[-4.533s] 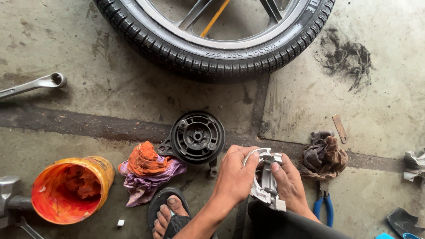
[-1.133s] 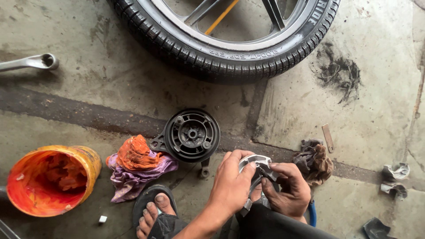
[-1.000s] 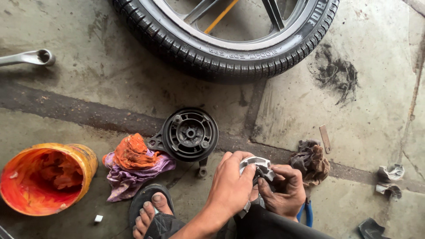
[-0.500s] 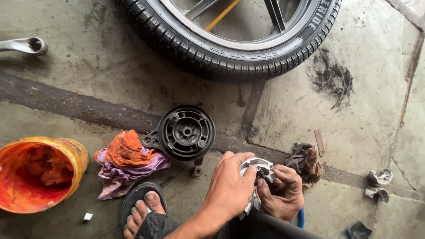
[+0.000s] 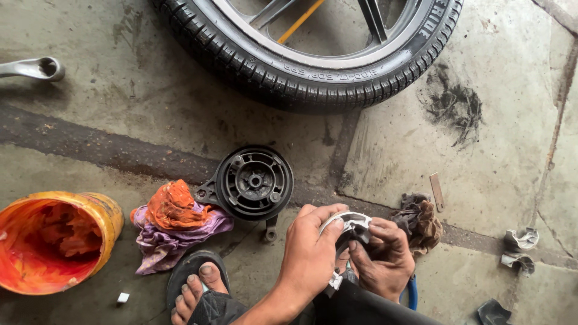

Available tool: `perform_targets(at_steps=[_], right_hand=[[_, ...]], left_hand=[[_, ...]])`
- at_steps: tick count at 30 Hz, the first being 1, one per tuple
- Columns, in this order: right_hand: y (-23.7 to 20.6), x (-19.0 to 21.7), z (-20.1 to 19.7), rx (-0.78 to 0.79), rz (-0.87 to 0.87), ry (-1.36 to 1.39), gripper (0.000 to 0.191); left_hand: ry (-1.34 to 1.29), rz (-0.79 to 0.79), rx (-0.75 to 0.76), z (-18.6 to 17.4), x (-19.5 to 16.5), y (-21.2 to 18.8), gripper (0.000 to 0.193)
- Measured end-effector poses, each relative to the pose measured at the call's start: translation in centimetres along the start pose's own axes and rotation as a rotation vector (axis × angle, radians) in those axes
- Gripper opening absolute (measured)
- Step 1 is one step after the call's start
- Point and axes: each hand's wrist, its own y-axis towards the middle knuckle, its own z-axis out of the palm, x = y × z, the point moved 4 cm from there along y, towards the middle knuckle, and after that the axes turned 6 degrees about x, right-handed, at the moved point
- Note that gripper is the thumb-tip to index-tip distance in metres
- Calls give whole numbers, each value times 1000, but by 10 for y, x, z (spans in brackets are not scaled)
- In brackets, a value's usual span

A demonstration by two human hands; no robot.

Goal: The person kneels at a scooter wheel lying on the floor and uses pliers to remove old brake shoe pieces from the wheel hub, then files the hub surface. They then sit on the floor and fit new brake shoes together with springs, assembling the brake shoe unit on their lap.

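A: What has changed?
B: The orange tub [image 5: 51, 241] now sits lower left. Left hand [image 5: 310, 253] and right hand [image 5: 382, 259] still pinch the curved silver part [image 5: 348, 220] above the knee.

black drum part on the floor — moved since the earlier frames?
No. The black drum part sits at the same spot beside the dark floor seam and the orange rag; only the camera shifted.

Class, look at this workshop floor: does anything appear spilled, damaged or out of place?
Yes. A dark greasy smear stains the concrete floor right of the tyre, like spilled grease. Soiled rags lie crumpled beside the round black part.
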Motion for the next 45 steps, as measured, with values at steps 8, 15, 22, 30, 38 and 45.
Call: perform_targets(at_steps=[8, 15, 22, 30, 38, 45], right_hand=[[-1, 8, 2, -40, -15, 18, 39], [-1, 9, 2, -7, -47, 37, 38], [-1, 3, 1, -14, -24, 18, 40], [10, 5, -11, 72, 161, -40, 41], [19, 1, -22, 197, 272, 47, 42], [18, 12, -11, 294, 224, 125, 35]], left_hand=[[-25, 7, 10, 3, -4, -1, 28], [-10, 7, 2, 2, -5, -1, 28], [-73, 86, -6, 1, -7, -3, 27], [-96, 181, 16, 3, -9, -8, 24], [-592, -33, 207, 9, 13, -6, 21], [-638, 35, 329, 7, 22, -2, 34]])
